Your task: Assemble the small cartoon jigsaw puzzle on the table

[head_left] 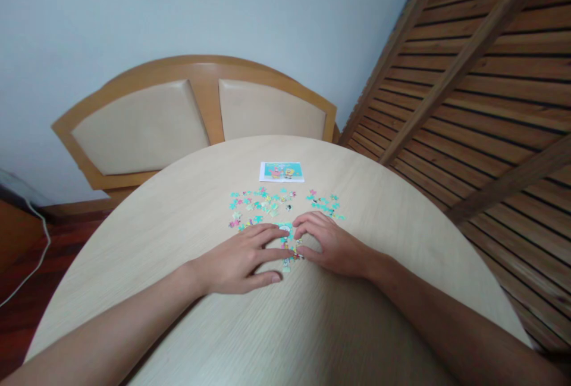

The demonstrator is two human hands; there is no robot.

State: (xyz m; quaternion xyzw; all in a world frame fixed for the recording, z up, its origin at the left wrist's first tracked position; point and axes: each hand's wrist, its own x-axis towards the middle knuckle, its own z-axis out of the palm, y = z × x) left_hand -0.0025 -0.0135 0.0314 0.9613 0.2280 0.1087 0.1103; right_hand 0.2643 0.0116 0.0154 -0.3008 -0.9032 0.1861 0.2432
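Several joined jigsaw puzzle pieces (286, 245) lie on the table between my two hands, partly covered by fingers. My left hand (245, 257) rests palm down with its fingers spread, the fingertips on the left side of the joined pieces. From the right, my right hand (328, 243) curves in, thumb and forefinger apart at the right edge of the pieces. Whether a small piece sits under its fingertips is hard to make out. Loose puzzle pieces (267, 204) in turquoise, pink and yellow are scattered just beyond my hands.
A picture card (282, 172) with two cartoon figures lies behind the pieces. More loose pieces (332, 206) are at its right front. The round wooden table (214, 338) meets a padded headboard (143, 127) at the back. Wooden slats (482, 88) lean on the right.
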